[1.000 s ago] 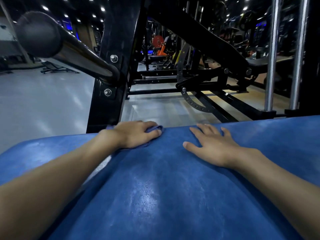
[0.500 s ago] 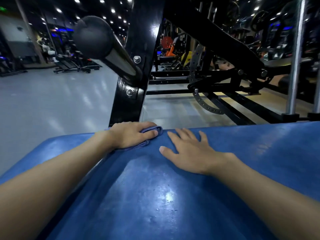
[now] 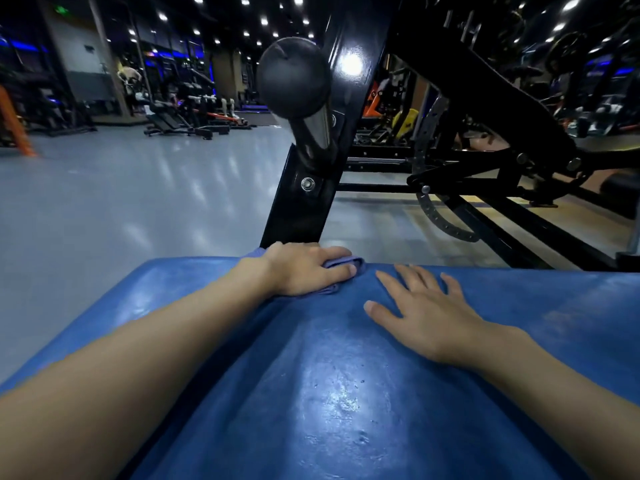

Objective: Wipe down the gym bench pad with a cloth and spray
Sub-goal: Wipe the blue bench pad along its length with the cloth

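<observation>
Here, in the head view, a broad blue vinyl bench pad (image 3: 329, 393) with a glossy, slightly pitted surface is filling the near half of the scene, its far edge running left to right across the middle. The left hand (image 3: 304, 268) is lying at that far edge, a little left of centre, with its fingers curling over a folded purplish-blue cloth (image 3: 358, 265) and pressing it down onto the pad; a bunched fold of the cloth is showing between the fingers and the thumb, and another corner is peeking out behind the wrist. The right hand (image 3: 426, 313) is resting palm-down on the bare pad just to the right of the cloth, fingers straight and spread apart, holding nothing, its fingertips reaching toward the far edge. Both bare forearms are stretching in from the near corners. Directly beyond the left hand a black steel upright post (image 3: 301, 209) with a round bolt is rising from the floor, and a chrome bar with a round black end cap (image 3: 292, 76) is jutting out from it toward the camera. To the far right a black adjustable bench frame (image 3: 485, 109) is standing, with a perforated metal arc (image 3: 440, 220) beneath it. A shiny grey gym floor (image 3: 121, 209) is spreading away to the far left, reflecting the small white ceiling lights (image 3: 263, 20).
</observation>
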{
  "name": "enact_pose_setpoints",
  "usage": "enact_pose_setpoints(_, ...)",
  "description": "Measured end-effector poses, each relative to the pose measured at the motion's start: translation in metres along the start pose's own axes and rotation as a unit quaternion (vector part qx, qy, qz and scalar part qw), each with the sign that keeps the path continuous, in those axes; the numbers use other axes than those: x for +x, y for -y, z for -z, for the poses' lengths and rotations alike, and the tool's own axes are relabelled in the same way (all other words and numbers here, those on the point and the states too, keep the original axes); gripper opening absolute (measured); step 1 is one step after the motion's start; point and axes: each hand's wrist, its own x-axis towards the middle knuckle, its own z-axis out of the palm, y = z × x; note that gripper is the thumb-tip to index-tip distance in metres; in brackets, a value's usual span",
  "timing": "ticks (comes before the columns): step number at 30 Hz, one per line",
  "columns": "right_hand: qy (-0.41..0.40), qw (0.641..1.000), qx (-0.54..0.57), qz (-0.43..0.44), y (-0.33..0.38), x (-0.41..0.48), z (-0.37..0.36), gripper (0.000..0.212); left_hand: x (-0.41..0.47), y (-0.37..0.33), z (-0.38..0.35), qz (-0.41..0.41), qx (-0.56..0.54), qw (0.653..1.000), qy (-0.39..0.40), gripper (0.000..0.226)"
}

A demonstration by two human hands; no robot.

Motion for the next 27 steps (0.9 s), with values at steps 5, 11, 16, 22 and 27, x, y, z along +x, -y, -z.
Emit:
enact_pose_setpoints(5, 0.004, 1.0, -0.008, 0.008, 0.017, 0.006, 0.011, 0.066, -0.014, 0.034, 0.002, 0.001, -0.011, 1.0, -0.005, 0.055)
enact_pose_setpoints(11, 0.007, 0.996, 0.027, 0.082, 0.082, 0.027, 0.005, 0.072, -0.038, 0.084, 0.012, 0.052, -0.005, 0.999, 0.004, 0.06)
enact_pose_setpoints(16, 0.02, 0.993, 0.025, 0.111, 0.12, 0.043, 0.001, 0.072, -0.056, 0.126, 0.02, 0.1, -0.023, 0.995, 0.009, 0.056)
enact_pose_setpoints(22, -0.007, 0.994, 0.008, 0.108, 0.141, 0.051, -0.006, 0.069, -0.068, 0.16, 0.023, 0.143, -0.078, 0.987, -0.005, 0.055)
enact_pose_setpoints(27, -0.014, 0.994, 0.004, 0.105, 0.141, 0.05, -0.006, 0.07, -0.08, 0.179, 0.018, 0.192, -0.105, 0.975, -0.037, 0.062)
